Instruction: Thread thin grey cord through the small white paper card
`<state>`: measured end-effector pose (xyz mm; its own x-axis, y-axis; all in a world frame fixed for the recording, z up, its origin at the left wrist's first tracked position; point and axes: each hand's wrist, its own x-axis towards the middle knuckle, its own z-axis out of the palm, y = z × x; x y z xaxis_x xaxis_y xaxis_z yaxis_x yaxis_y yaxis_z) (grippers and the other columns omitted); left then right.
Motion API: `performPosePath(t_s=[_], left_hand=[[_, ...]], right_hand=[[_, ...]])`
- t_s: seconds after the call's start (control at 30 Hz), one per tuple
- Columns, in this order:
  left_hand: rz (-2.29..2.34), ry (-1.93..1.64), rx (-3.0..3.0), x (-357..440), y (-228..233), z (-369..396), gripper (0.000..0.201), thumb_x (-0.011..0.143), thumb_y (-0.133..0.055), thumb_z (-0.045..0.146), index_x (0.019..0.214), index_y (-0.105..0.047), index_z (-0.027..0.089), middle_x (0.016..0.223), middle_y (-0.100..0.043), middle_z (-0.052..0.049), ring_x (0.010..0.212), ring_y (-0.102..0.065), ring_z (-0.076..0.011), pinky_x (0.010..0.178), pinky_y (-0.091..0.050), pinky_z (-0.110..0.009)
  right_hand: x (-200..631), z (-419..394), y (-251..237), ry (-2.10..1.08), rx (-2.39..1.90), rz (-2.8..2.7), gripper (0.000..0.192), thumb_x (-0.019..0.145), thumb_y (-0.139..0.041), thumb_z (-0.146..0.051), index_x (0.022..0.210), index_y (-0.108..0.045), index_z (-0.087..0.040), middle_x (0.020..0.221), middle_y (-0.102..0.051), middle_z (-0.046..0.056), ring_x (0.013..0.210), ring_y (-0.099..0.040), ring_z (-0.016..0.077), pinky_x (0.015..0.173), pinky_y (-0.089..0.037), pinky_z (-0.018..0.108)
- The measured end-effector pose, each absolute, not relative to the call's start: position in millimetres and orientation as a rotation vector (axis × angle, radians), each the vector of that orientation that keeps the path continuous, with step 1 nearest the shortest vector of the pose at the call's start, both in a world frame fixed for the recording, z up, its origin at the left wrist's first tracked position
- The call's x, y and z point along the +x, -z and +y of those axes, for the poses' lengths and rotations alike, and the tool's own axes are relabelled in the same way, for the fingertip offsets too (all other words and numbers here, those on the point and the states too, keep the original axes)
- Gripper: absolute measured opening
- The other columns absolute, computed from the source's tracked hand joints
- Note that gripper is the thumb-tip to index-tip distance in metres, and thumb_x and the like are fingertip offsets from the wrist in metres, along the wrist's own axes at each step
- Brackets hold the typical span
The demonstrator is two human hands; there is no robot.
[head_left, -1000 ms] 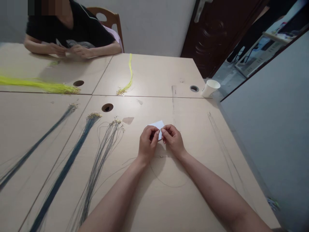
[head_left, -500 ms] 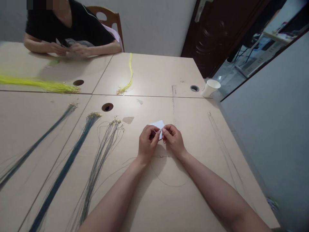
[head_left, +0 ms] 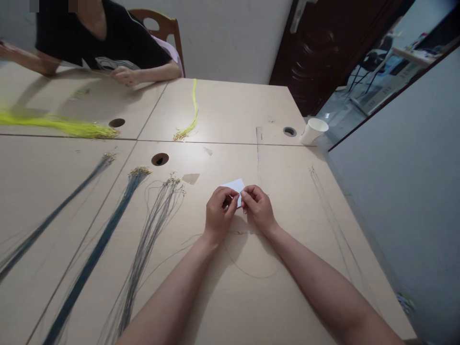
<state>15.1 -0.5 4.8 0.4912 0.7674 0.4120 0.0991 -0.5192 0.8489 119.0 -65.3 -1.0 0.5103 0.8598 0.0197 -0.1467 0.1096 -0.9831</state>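
My left hand point(head_left: 220, 211) and my right hand point(head_left: 259, 208) meet over the table, thumb and forefinger of each pinched together with the fingertips nearly touching. What they pinch is too small to make out. Just behind and beneath the fingertips lies a white card point(head_left: 235, 184), partly covered by the hands. A thin grey cord point(head_left: 247, 274) curves in a loop on the table below my wrists, and part of it passes under my left forearm. Left of my left hand spreads a loose bundle of grey cords point(head_left: 153, 232) with small metallic ends.
Teal cord bundles point(head_left: 108, 239) lie further left, yellow cords point(head_left: 196, 112) at the back. A clear ruler point(head_left: 258, 148), a white paper cup point(head_left: 315, 131) and a few thin cords point(head_left: 328, 211) are rightward. Across the table sits a person in black point(head_left: 118, 48).
My hands have barely moved and keep their pinch. The person opposite has parted their hands, one arm now stretched out to the left edge of the view.
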Motion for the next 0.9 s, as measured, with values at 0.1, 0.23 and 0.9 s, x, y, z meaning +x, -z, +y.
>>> performPosePath(t_s=[0.1, 0.23, 0.9], left_hand=[[0.71, -1.059, 1.964, 14.5, -4.5, -0.6, 0.002, 0.079, -0.055, 0.017, 0.078, -0.056, 0.017, 0.075, -0.053, 0.0, 0.06, -0.048, -0.0074, 0.051, -0.039, -0.019], [0.686, -1.063, 2.003, 13.8, -3.8, 0.3, 0.002, 0.08, -0.054, 0.015, 0.079, -0.056, 0.017, 0.077, -0.054, -0.001, 0.061, -0.048, -0.0074, 0.052, -0.039, -0.019], [0.639, -1.057, 2.073, 13.2, -1.6, 1.9, 0.004, 0.081, -0.052, 0.013, 0.079, -0.053, 0.016, 0.078, -0.053, -0.002, 0.067, -0.049, -0.0089, 0.057, -0.04, -0.02]], right_hand=[[119.1, -65.5, 1.8, -0.847, -1.246, -0.725, 0.015, 0.08, -0.055, -0.033, 0.077, -0.05, -0.019, 0.055, -0.051, -0.006, 0.044, -0.045, 0.0074, 0.046, -0.037, 0.022], [119.2, -65.4, 2.8, -0.848, -1.236, -0.724, 0.014, 0.081, -0.054, -0.033, 0.077, -0.05, -0.019, 0.055, -0.051, -0.006, 0.044, -0.045, 0.0073, 0.045, -0.037, 0.022], [120.2, -66.7, 2.6, -0.851, -1.316, -0.733, 0.015, 0.078, -0.055, -0.033, 0.076, -0.05, -0.019, 0.048, -0.047, -0.008, 0.039, -0.043, 0.0071, 0.041, -0.034, 0.02]])
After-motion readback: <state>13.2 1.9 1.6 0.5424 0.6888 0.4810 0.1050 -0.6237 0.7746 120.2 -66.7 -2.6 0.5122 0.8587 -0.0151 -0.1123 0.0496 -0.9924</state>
